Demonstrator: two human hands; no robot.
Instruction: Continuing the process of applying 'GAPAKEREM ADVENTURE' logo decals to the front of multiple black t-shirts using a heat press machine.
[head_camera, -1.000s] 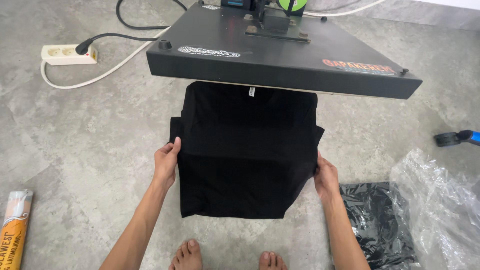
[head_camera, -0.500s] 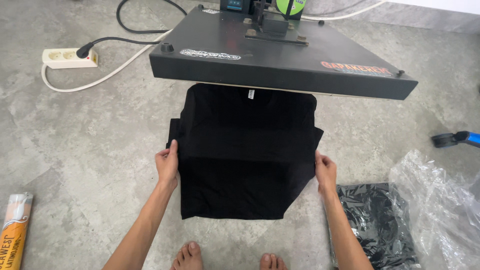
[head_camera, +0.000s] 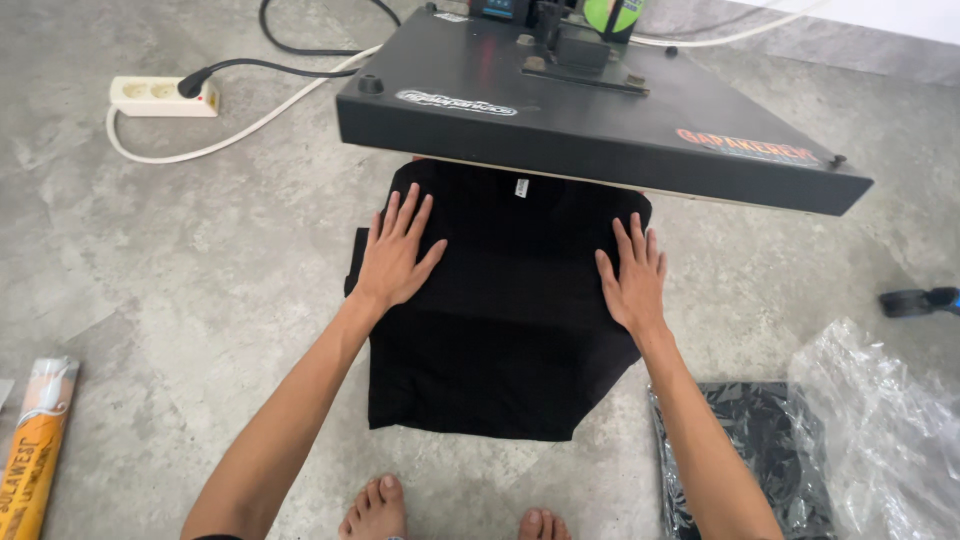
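I have both hands laid flat on the black folded cotton T-shirt (head_camera: 505, 310), which lies spread on the lower bed of the heat press, its collar end tucked beneath the raised dark-grey flat metal upper plate (head_camera: 590, 125) and its hem end hanging toward my bare feet (head_camera: 375, 508) on the grey concrete floor (head_camera: 180, 270). My left hand (head_camera: 395, 255) rests palm down with fingers spread near the shirt's left edge; my right hand (head_camera: 632, 275) lies the same way, fingers open, near the right edge; neither grips anything. I judge the cloth light, soft and limp, so it should slide and wrinkle easily rather than hold a shape, and it looks neither fragile nor slippery. The best hold, I think, is a pinch at the side edges or shoulders, where the folded layers can be caught together. To my right lies a second black garment in a clear plastic bag (head_camera: 760, 450); to the left a white power strip (head_camera: 165, 97) with a black plug, and an orange roll (head_camera: 35, 440) at the edge.
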